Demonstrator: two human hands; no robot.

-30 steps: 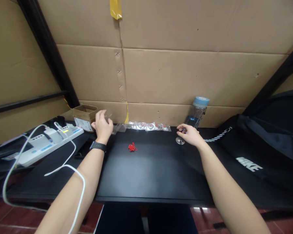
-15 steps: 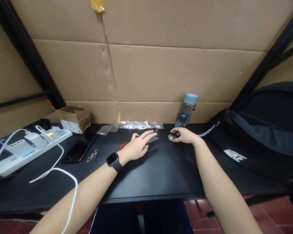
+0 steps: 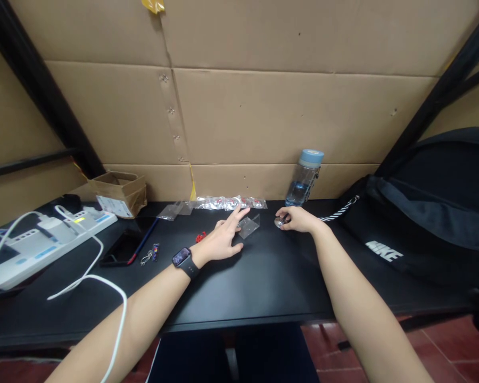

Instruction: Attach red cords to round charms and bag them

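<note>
- Nearest: black desk (image 3: 263, 287), bare across its front; white cable (image 3: 104, 287) looping over the left forearm's side.
- Left wrist with a dark watch (image 3: 184, 260); left hand (image 3: 223, 240) flat and low over the desk, fingers spread wide, fingertips touching a small clear plastic bag (image 3: 249, 225); nothing gripped, as far as can be seen.
- Small red pieces (image 3: 201, 237) just beside the left hand's heel, partly hidden.
- Right hand (image 3: 299, 219) resting on the desk, fingers narrow and curled, pinching a small round silver piece (image 3: 280, 222) at the fingertips.
- Bag and silver piece near each other but apart, both just short of the desk's back edge; piece not yet in the bag, bag mouth not visibly opened.
- Judging by that: picking up done, bagging left.
- Left side: black phone (image 3: 122, 248) with a pen and a small key ring (image 3: 150, 256) beside it, white power strip (image 3: 48, 239).
- Farther: row of filled clear packets (image 3: 231, 202) along the back, probably finished ones; empty bags (image 3: 173, 210) left of them.
- Farthest: open cardboard box (image 3: 122, 191), blue-capped water bottle (image 3: 305, 178), dark backpack (image 3: 431, 223) at right, cardboard wall (image 3: 263, 117).
</note>
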